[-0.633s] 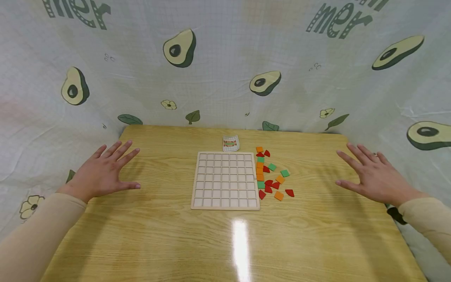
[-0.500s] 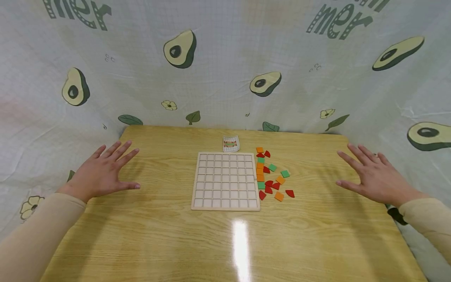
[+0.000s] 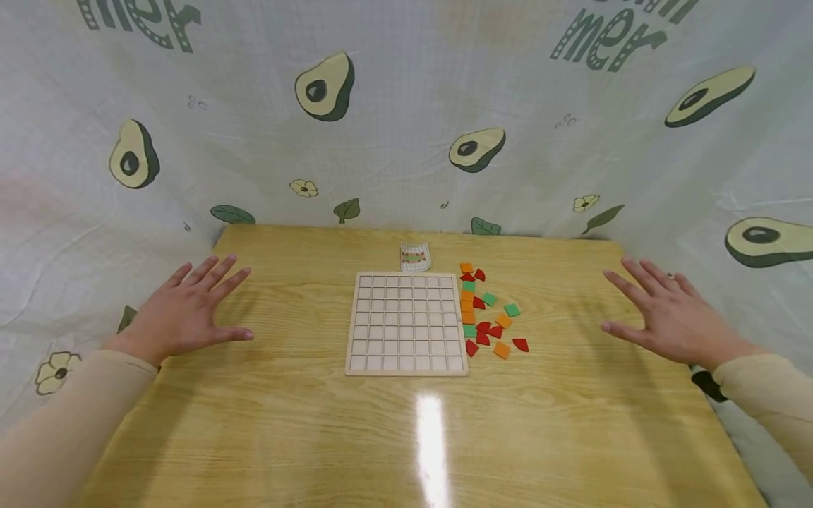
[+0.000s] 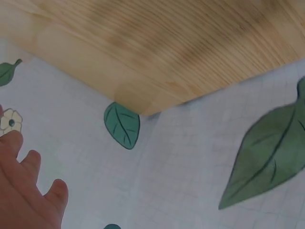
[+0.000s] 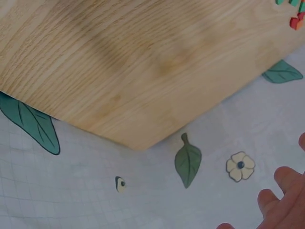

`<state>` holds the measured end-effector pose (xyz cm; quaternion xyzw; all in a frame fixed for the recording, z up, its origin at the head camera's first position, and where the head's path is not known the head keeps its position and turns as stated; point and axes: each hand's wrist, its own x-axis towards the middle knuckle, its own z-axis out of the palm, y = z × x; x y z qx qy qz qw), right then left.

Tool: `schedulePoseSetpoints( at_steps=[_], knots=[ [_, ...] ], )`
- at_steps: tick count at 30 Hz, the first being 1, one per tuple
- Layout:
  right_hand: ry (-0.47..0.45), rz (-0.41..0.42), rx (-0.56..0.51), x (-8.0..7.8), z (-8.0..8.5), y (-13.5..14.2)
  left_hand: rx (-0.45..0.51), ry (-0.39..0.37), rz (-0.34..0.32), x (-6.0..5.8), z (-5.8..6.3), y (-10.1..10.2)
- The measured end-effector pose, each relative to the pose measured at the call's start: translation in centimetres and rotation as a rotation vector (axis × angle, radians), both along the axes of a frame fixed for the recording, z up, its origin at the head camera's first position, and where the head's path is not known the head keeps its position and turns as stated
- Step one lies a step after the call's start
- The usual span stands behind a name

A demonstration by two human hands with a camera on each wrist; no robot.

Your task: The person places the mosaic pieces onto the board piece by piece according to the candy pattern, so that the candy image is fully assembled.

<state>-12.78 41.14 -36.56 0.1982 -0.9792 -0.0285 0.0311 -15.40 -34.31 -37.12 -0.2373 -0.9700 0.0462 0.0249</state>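
Observation:
My left hand is held over the left side of the table with its fingers spread, holding nothing. Over the right side, my right hand is spread in the same way, also holding nothing. Between them lies a square wooden grid board, its cells bare. Loose flat pieces lie along the board's right edge: orange squares, green squares and red quarter-circles. Behind the board is a small paper card with a coloured grid pattern. Both hands are well apart from all of these.
The wooden table runs up to a fabric curtain printed with avocados and leaves, which surrounds its back and sides. A bright light reflection crosses the table's front middle. In the right wrist view some coloured pieces show at the corner.
The head view has shifted very slightly. Both hands keep their spread pose, and the board, card and pieces stay in place on the table.

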Motion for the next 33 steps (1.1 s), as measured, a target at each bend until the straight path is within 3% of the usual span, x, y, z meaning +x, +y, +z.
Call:
schedulePoseSetpoints(
  at_steps=[11,20,25,33],
  knots=[
    [-0.002,0.033,-0.040,-0.8,-0.9,-2.0,0.063,-0.029,-0.026,-0.2,-1.9,2.9],
    [-0.067,0.069,-0.094,-2.8,-2.2,-4.9,0.144,-0.085,-0.075,-0.3,-6.1,7.2],
    [-0.110,0.077,-0.135,-4.1,-3.6,-7.2,0.191,-0.125,-0.105,0.0,-7.8,10.2],
    [-0.155,0.131,-0.199,-5.2,-6.9,-9.6,0.205,-0.216,-0.141,0.7,-9.1,13.9]
  ],
)
